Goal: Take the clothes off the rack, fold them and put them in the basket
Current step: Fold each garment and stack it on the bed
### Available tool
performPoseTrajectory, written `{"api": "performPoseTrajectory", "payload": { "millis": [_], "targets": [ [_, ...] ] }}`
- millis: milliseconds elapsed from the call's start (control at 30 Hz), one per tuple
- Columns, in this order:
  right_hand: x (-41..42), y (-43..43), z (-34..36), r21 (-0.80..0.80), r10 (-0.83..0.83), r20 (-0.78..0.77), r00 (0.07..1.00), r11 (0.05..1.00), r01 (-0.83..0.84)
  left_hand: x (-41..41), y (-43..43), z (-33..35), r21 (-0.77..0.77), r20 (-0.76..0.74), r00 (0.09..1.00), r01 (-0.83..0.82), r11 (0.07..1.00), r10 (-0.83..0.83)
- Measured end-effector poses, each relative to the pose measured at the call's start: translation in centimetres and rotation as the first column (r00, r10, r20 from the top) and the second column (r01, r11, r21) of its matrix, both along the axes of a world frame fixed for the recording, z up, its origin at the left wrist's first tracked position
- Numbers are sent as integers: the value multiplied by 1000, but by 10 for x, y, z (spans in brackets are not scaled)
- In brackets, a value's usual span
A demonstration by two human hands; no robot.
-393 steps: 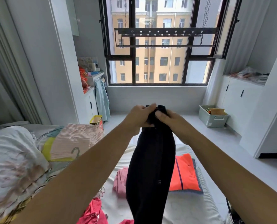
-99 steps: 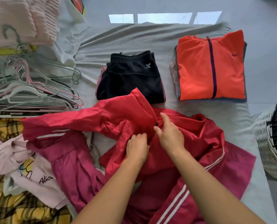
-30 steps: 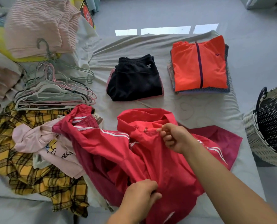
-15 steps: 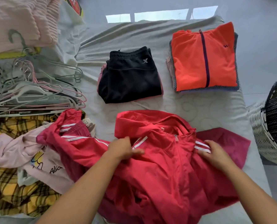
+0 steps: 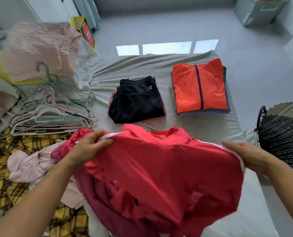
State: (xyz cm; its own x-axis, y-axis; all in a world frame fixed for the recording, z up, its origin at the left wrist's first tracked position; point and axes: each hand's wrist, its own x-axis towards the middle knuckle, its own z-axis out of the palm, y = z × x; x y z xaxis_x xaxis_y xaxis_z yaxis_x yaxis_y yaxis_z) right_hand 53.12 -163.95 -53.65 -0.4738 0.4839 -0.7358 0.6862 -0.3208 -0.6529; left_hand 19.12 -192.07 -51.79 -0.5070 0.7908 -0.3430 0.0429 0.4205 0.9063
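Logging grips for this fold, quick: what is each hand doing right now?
Left hand: grips the red jacket at its left shoulder.
Right hand: grips the same jacket at its right shoulder.

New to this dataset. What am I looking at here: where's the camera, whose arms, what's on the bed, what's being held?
There is no machine here. A person wears one wide-angle camera on the head, looking forward and down, so the two bare arms coming in from the bottom are their own.

The left hand and the right hand each grip an edge of a red jacket, holding it spread above the bed.

On the bed beyond it lie two folded piles: black trousers on top of one, an orange jacket on top of the other. To the left are a heap of hangers, a yellow checked garment and a pale pink one, still unfolded. A woven basket stands at the right beside the bed.
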Motion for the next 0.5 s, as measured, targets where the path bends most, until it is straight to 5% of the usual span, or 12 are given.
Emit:
{"api": "performPoseTrajectory", "payload": {
  "millis": [100,333,500],
  "targets": [
    [-1,-3,49,194,158,-25,987,969,-150,3,-4,53,45,-24,998,52,998,-51],
    [5,-24,187,425,54,-518,854,883,202,4,-25,198,138,-163,987,13,990,10],
    [11,-39,285,605,156,-617,771,721,339,7,-40,293,278,-347,930,-22,960,122]
  ]
}}
